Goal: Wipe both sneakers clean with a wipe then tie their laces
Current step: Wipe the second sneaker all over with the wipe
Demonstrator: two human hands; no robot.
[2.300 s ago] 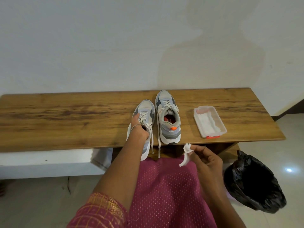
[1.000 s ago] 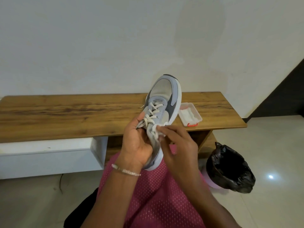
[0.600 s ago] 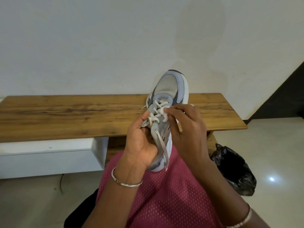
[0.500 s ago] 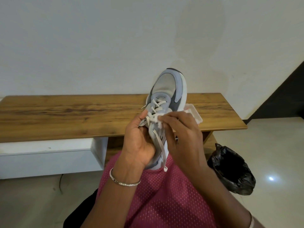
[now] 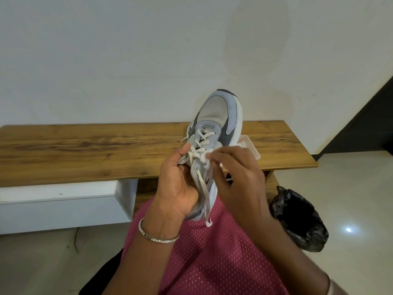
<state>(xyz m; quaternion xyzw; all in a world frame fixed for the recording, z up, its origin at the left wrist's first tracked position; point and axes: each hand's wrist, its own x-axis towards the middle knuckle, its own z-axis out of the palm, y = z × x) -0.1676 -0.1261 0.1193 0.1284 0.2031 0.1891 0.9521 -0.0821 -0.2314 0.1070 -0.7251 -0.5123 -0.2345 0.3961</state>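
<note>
A grey and light-blue sneaker (image 5: pixel 219 116) is held up above my lap, toe pointing up and away. My left hand (image 5: pixel 177 184) grips it from the left around the heel and collar, thumb against the laces. My right hand (image 5: pixel 236 177) pinches a crumpled white wipe (image 5: pixel 207 157) and presses it on the sneaker's right side by the lower laces. Loose white laces (image 5: pixel 204 196) hang down between my hands. The second sneaker is hidden behind the raised one and my hands.
A long wooden bench (image 5: pixel 85 150) runs along the white wall in front of me. A clear plastic wipe box (image 5: pixel 251 146) sits on it, partly behind the sneaker. A bin lined with a black bag (image 5: pixel 299 222) stands on the floor at my right.
My left hand lifted the sneaker off the bench to above my lap. My right hand brought the wipe to it and has rubbed up and down beside the laces.
</note>
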